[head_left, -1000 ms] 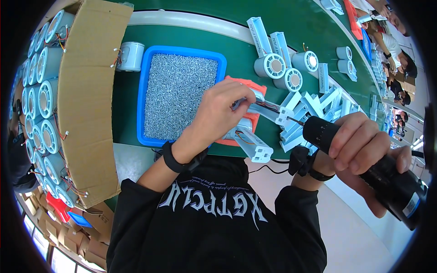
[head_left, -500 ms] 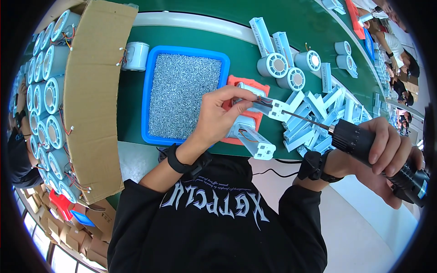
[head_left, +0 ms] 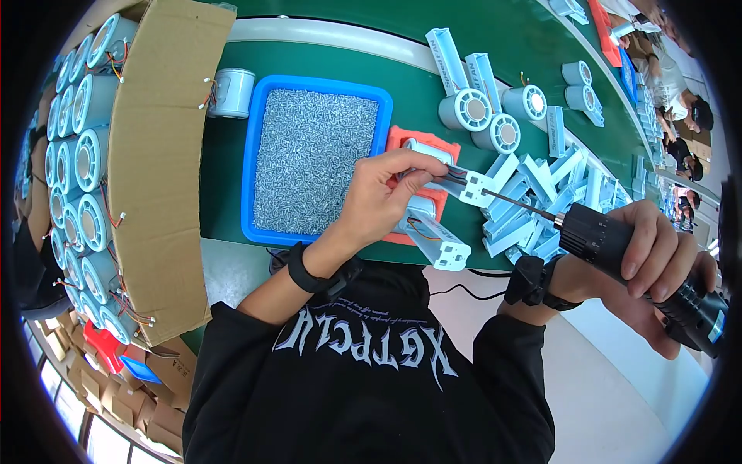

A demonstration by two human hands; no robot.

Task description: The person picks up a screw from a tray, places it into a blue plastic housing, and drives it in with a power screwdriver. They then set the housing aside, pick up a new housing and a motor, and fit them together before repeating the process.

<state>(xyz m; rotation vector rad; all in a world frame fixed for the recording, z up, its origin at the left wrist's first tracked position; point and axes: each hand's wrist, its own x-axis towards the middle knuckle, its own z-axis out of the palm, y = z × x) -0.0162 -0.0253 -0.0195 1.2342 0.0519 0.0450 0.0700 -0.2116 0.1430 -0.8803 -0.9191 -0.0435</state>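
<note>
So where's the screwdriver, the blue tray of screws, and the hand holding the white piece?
electric screwdriver (head_left: 610, 241), head view, on its black barrel.
blue tray (head_left: 249, 185), head view, on its left rim.
left hand (head_left: 379, 201), head view, on its back.

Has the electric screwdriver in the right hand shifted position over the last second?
Yes. The electric screwdriver has pulled back to the right, away from the blue screw tray; its right hand now sits farther from the bracket.

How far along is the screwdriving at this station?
Done: several assembled fans lie on the belt. In hand: left hand steadies a light-blue bracket on the orange jig; right hand aims the electric screwdriver at it. Left: a box of motors and loose brackets.
</note>
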